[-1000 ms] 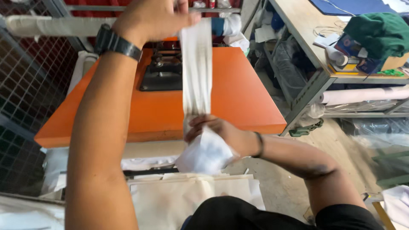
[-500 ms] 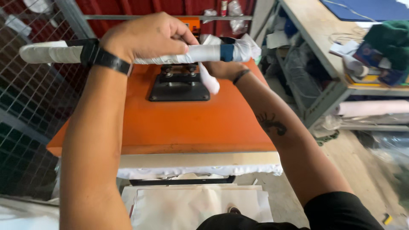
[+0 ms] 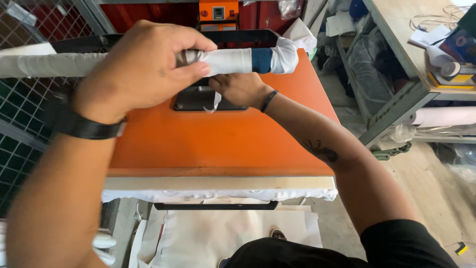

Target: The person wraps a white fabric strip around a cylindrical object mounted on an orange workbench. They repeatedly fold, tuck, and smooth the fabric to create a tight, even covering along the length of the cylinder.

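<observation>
My left hand (image 3: 141,67) grips a handle bar wrapped in white cloth (image 3: 233,60) that runs across the top of an orange heat press (image 3: 218,144). A black watch sits on that wrist. My right hand (image 3: 240,89), with a thin black wristband, lies just under the bar over the black plate (image 3: 191,100) in the middle of the press top. Its fingers pinch a small white scrap of cloth (image 3: 214,101) that hangs from the wrapping. A dark blue band (image 3: 261,60) circles the bar near its right end.
A wire mesh panel (image 3: 25,114) stands at the left. A metal-framed workbench (image 3: 411,64) with rolls and clutter stands at the right, and bags lie under it. Pale cloth sheets (image 3: 233,233) lie below the press front. An orange control box (image 3: 218,10) sits at the back.
A second ago both hands held a long white cloth strip stretched above the press. Now the strip is wound on the bar, my left hand grips it, and my right hand is under it.
</observation>
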The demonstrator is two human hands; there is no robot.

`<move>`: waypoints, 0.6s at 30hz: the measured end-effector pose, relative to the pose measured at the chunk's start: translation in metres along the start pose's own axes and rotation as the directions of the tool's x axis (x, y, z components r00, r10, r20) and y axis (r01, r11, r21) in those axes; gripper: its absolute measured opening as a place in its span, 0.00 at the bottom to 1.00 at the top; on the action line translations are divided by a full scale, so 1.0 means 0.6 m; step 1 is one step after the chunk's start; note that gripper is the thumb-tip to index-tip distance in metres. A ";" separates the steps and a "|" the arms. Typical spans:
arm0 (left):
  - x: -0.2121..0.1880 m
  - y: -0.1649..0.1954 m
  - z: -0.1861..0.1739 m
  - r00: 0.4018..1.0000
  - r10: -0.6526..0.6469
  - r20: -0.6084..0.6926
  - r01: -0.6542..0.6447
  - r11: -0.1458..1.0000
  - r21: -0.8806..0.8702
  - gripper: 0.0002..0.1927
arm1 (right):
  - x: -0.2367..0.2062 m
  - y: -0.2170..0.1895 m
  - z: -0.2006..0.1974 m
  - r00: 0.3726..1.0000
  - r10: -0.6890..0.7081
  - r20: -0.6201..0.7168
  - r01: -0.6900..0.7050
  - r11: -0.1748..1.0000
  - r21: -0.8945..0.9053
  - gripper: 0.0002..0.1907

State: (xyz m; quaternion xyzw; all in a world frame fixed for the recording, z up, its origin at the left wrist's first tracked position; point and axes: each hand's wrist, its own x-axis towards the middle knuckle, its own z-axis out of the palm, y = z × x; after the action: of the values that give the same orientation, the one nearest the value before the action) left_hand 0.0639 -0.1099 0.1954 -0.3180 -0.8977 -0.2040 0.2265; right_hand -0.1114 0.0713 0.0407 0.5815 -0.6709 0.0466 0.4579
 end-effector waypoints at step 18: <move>0.130 -0.023 0.032 0.929 -0.273 0.248 0.348 0.873 -0.342 0.10 | 0.098 -0.014 -0.027 0.987 0.148 0.059 -0.156 0.967 0.201 0.13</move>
State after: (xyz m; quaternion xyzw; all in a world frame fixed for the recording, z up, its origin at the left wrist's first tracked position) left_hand -0.0047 -0.0727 0.2186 -0.2250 -0.8981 -0.3762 0.0370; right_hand -0.0901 0.0349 0.0854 0.5732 -0.7149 0.1377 0.3761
